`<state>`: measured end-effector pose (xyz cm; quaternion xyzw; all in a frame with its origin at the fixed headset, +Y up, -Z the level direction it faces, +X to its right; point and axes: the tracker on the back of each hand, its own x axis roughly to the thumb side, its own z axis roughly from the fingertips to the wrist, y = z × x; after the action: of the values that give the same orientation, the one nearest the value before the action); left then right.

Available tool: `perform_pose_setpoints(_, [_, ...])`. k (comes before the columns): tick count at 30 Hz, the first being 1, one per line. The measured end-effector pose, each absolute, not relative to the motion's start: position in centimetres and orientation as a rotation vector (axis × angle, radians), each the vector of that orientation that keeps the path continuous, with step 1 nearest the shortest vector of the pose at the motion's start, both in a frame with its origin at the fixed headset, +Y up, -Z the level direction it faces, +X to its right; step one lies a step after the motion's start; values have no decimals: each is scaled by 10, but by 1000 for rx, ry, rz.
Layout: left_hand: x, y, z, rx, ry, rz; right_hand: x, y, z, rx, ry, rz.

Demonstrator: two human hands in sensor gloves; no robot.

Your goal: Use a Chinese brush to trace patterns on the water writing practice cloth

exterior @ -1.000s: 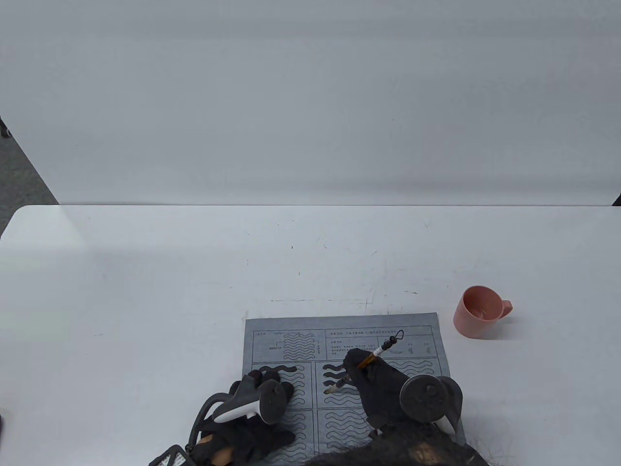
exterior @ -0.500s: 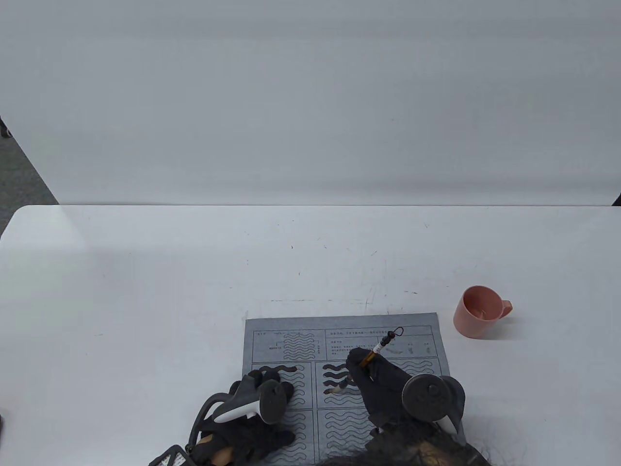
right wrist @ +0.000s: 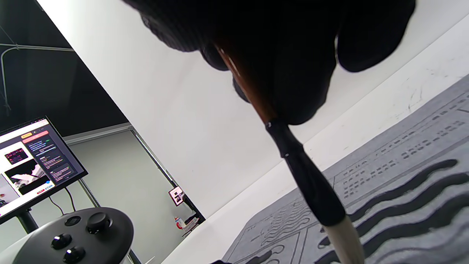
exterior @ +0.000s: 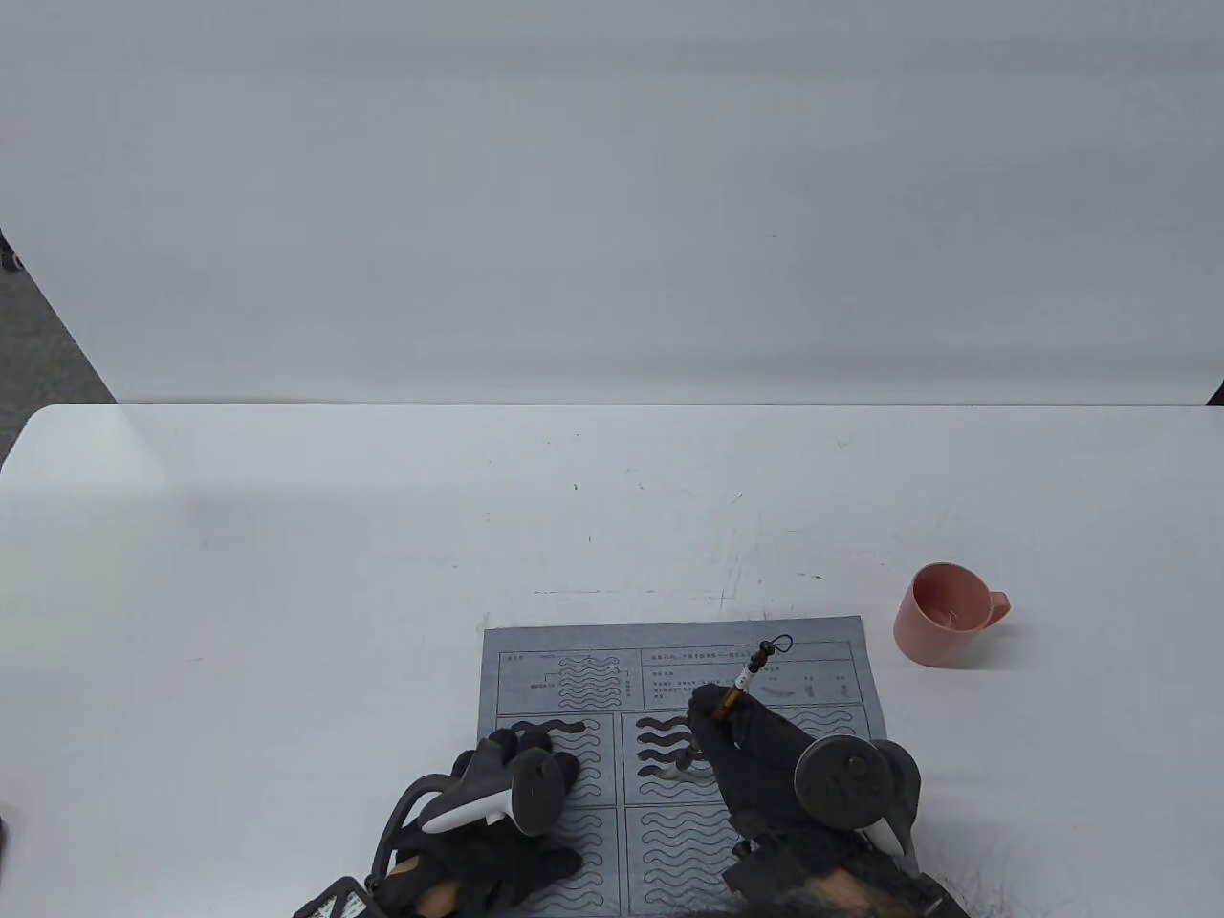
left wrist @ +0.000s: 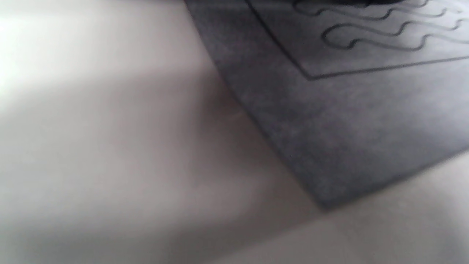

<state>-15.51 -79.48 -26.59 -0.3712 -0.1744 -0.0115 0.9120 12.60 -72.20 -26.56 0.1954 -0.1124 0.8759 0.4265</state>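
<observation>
A grey water writing cloth (exterior: pixel 593 650) printed with wavy outlines lies at the table's near edge. My right hand (exterior: pixel 741 746) grips a Chinese brush (exterior: pixel 741 681) with a brown and black handle. Its pale tip (exterior: pixel 677 770) touches the cloth in the middle panel, where several wavy lines are dark and wet. In the right wrist view the brush (right wrist: pixel 304 172) hangs from my gloved fingers (right wrist: pixel 293 55) over the dark waves. My left hand (exterior: pixel 497 813) rests on the cloth's left side. The left wrist view shows only the cloth's corner (left wrist: pixel 348 128).
A pink cup (exterior: pixel 942 614) stands on the white table (exterior: pixel 287 574) to the right of the cloth. A white wall rises behind the table. The right wrist view shows the left hand's tracker (right wrist: pixel 80 234) and a monitor (right wrist: pixel 33 161) at the left.
My right hand has moved the brush tip to the right along a wave in the middle panel, leaving more dark line. The brush handle now stands steeper. My left hand has not moved.
</observation>
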Motion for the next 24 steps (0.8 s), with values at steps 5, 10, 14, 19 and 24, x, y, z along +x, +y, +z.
perform_pose_setpoints(5, [-155, -795, -266, -765, -359, -23, 127, -722, -266, 481, -278, 2196])
perform_pose_setpoints(10, [-155, -795, -266, -766, -359, -23, 128, -721, -267, 479, -284, 2204])
perform_pose_setpoints(14, [-155, -795, -266, -766, -359, -23, 131, -721, -268, 468, -282, 2210])
perform_pose_setpoints(19, [-155, -795, -266, -766, -359, -23, 134, -721, -270, 451, -285, 2211])
perform_pose_setpoints(24, [-155, -795, -266, -766, -359, -23, 134, -721, -270, 447, -282, 2216])
